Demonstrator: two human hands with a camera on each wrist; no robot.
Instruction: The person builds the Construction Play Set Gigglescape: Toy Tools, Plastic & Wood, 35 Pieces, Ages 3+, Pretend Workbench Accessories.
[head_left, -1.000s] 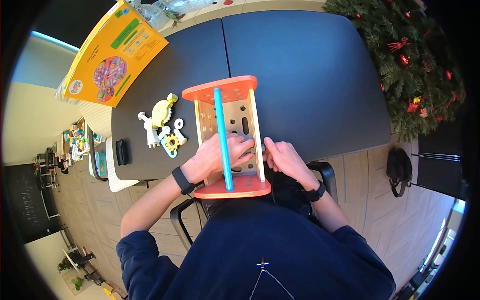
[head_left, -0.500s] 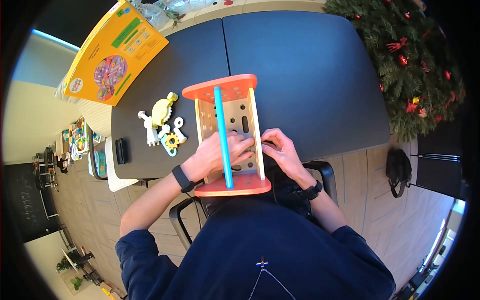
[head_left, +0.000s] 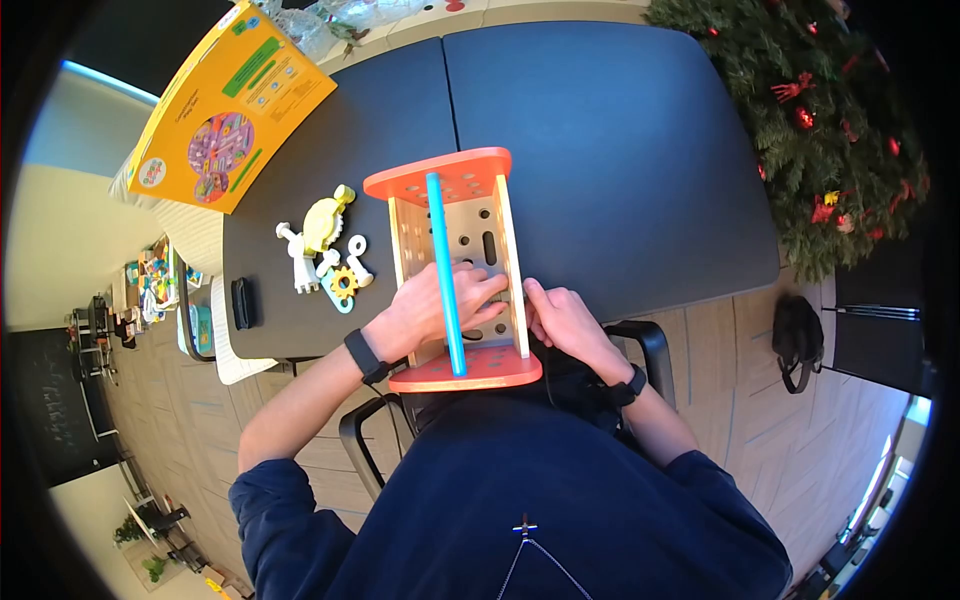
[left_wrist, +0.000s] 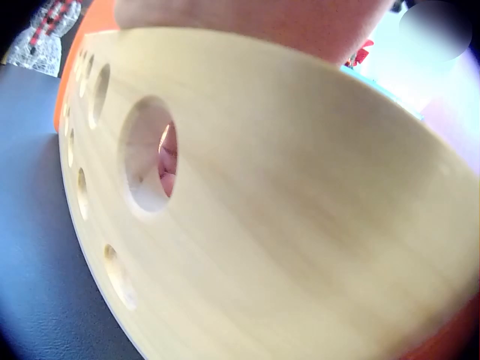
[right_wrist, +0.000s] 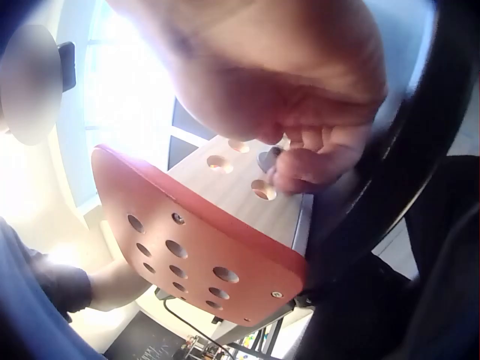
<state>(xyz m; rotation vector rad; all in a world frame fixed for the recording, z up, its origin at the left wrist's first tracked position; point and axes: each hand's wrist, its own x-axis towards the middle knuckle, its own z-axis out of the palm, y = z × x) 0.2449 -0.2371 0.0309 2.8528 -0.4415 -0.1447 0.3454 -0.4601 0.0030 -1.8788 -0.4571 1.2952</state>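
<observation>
A toy toolbox with orange-red end panels, pale wooden sides full of holes and a blue rod along its top sits at the table's near edge. My left hand reaches under the rod into the box, fingers bent about a small grey piece at the inner face of the right side. Outside that side, my right hand pinches a grey bolt-like piece at one of the holes, between thumb and fingers. In the left wrist view, the outer left side panel hides most of the left hand.
Left of the box lie a yellow toy tool, a white toy piece, a yellow gear and a black case. A yellow carton stands at the back left. A decorated tree borders the table's right end.
The right hand's fingers first opened and shifted along the box's right side, then came back to a pinch there. The left hand stays inside the box, and the box has barely moved.
</observation>
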